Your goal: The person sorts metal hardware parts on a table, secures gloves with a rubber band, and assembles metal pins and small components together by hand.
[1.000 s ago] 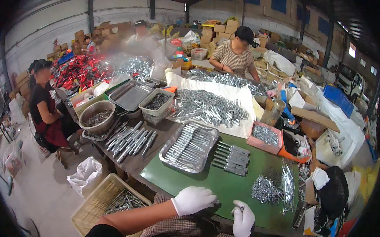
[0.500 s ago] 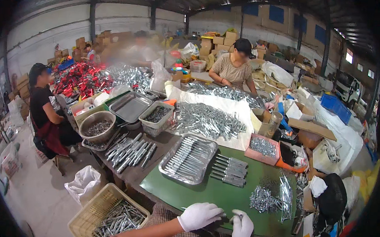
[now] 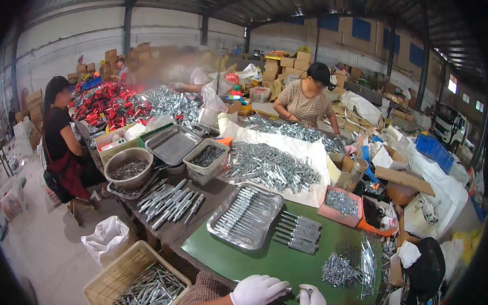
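My left hand (image 3: 256, 291) and my right hand (image 3: 311, 303), both in white gloves, meet at the near edge of the green mat (image 3: 271, 261). A thin metal rod (image 3: 292, 290) runs between them, and both hands close on it. Beyond the hands lies a pile of small metal parts (image 3: 338, 269) beside clear plastic bags (image 3: 368, 258). Further out, a row of grey-handled tools (image 3: 299, 233) lies next to a metal tray (image 3: 218, 228) filled with the same tools.
A yellow basket (image 3: 100, 289) of metal pieces and a white bag (image 3: 107, 239) stand on the floor at my left. A pink tray (image 3: 325, 212), a grey bin (image 3: 198, 175) and a metal bowl (image 3: 128, 178) crowd the table. One person (image 3: 307, 100) works opposite, another (image 3: 62, 143) sits left.
My hands have slid down to the picture's lower edge and come closer together. The table now fills more of the view.
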Available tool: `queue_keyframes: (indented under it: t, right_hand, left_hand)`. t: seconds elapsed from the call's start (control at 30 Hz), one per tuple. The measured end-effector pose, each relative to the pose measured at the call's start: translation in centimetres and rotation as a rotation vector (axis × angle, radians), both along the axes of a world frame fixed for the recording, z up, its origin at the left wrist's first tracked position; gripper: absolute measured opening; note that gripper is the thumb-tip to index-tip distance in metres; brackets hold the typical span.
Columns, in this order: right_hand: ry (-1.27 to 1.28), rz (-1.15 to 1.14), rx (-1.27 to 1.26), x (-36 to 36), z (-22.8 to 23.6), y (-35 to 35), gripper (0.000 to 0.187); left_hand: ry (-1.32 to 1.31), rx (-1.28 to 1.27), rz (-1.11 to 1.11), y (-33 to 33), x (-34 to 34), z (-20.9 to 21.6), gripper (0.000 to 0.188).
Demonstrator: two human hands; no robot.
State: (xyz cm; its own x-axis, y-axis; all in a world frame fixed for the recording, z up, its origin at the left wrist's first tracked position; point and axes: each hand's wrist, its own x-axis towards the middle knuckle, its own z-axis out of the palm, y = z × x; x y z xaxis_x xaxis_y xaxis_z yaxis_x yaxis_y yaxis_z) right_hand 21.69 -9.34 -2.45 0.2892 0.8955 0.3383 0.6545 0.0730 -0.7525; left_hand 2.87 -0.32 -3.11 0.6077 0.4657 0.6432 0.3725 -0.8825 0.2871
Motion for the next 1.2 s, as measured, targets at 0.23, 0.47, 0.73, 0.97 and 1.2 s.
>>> queue_keyframes:
  t: [0.23, 0.47, 0.73, 0.97, 1.2]
  right_hand:
    - [0.0, -0.06, -0.027, -0.7, 0.4, 0.3, 0.019]
    - [-0.081, -0.092, -0.049, -0.9, 0.3, 0.1, 0.019]
    - [0.227, -0.157, 0.028, -0.5, -2.5, 0.8, 0.017]
    - [0.473, 0.053, -0.208, -1.2, 2.0, 0.0, 0.029]
    - [0.78, 0.069, -0.366, -0.3, 4.0, -0.1, 0.037]
  left_hand:
    - [0.042, -0.016, 0.009, -0.4, -0.2, 0.7, 0.029]
    - [-0.016, 0.023, 0.05, -1.0, -0.3, 1.1, 0.025]
    - [0.159, -0.122, -0.06, 0.2, -0.1, -0.4, 0.028]
    - [0.247, -0.267, 0.032, 2.4, -2.6, 3.2, 0.028]
    - [0.402, -0.049, -0.05, 0.7, 1.6, 6.0, 0.024]
